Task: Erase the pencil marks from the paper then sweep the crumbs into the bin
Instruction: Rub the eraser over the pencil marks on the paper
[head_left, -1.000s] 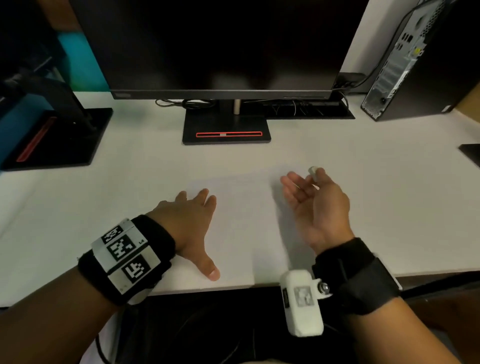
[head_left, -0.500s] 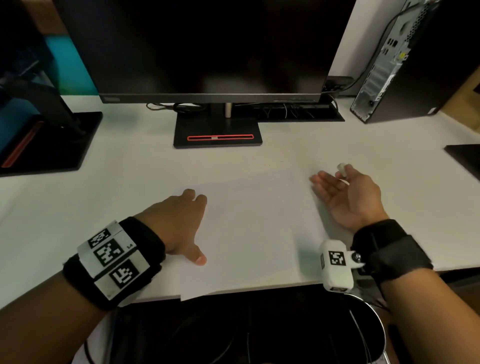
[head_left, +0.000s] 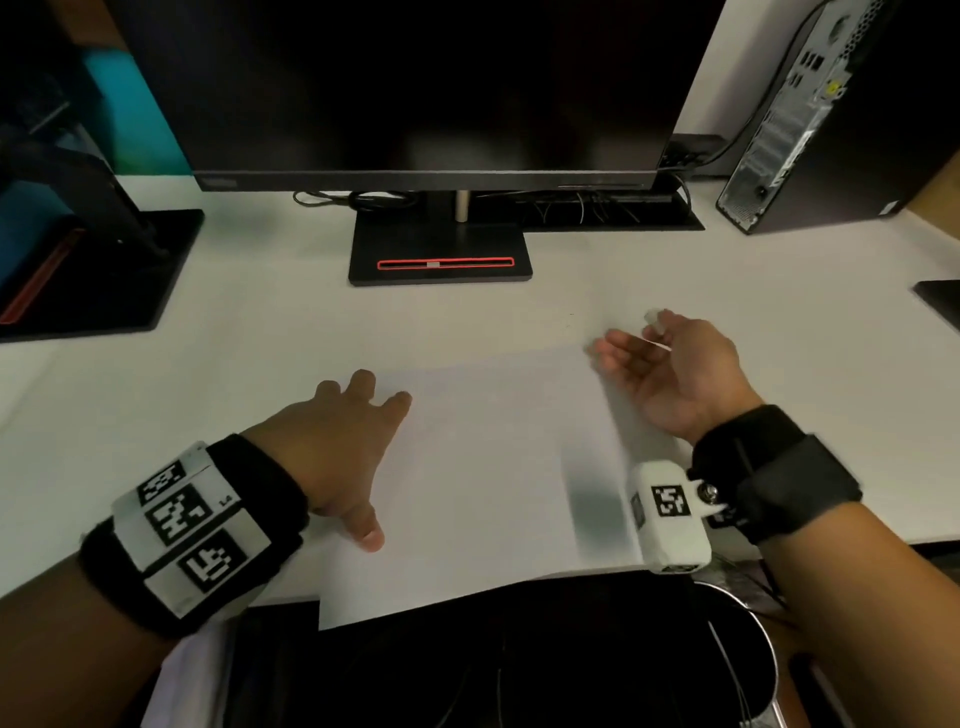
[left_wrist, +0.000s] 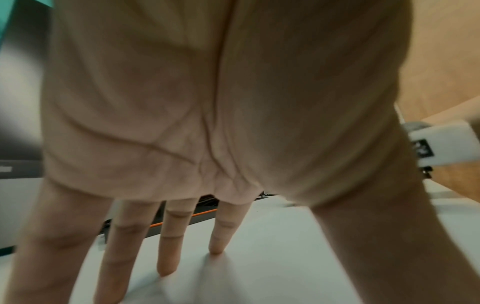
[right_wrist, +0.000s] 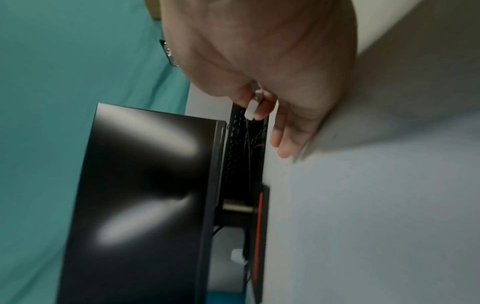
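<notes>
Fingers (head_left: 358, 387) of my left hand (head_left: 332, 457) lie flat pinning the paper (head_left: 493, 467), my right hand (head_left: 675, 374) pinches the eraser (head_left: 652, 318) beyond its far corner; a hasty sweep could scatter crumbs past the bin (head_left: 748, 613).

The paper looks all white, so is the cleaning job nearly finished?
Looks part done: no pencil marks show on the paper. Now the left hand presses it flat, while the right hand, pinching the eraser, sits edge-down by its right side. Still left: getting crumbs, too small to see, into the bin under the desk edge.
</notes>
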